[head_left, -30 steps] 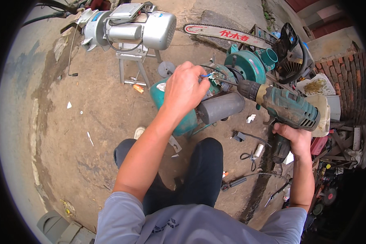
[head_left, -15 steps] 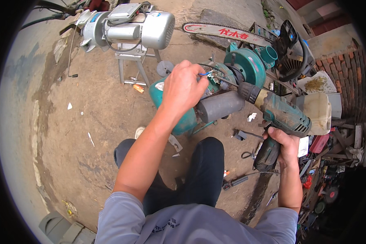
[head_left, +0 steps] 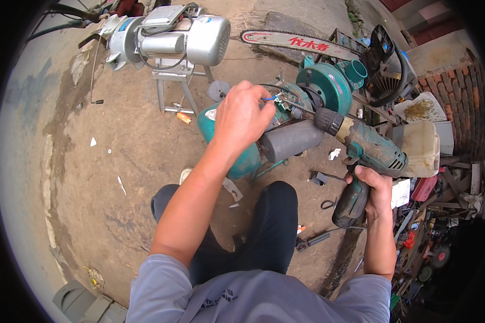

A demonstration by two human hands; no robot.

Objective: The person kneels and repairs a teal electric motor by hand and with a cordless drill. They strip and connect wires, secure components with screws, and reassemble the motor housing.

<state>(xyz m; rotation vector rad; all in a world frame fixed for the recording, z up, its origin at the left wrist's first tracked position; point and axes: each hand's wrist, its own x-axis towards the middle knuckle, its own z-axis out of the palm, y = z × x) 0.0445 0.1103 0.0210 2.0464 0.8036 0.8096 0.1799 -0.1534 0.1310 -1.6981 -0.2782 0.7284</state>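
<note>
My right hand (head_left: 376, 188) is wrapped around the grip of a worn green-and-black cordless drill (head_left: 373, 146). The drill's long bit (head_left: 299, 106) points left and reaches the small open terminal area (head_left: 280, 101) on a green electric motor. Over that motor (head_left: 245, 161), my left hand (head_left: 241, 114) is closed, with thumb and fingertips pinching a blue wire (head_left: 268, 98) beside the terminals. Where exactly the bit's tip touches is too small to tell. A dark grey cylinder (head_left: 292, 141) sits on the motor's near side, and a green round blower housing (head_left: 328, 91) adjoins its right end.
A silver motor-driven machine (head_left: 183, 40) stands on a metal frame at the far left. Behind the blower lies a chainsaw (head_left: 307, 44). To the right are a dirty plastic jug (head_left: 419, 151) and a heap of tools and scrap (head_left: 442, 237). Paper scraps lie on the concrete.
The drill and my right hand have shifted slightly left, toward the terminals. My left hand stays nearly in place on the blue wire.
</note>
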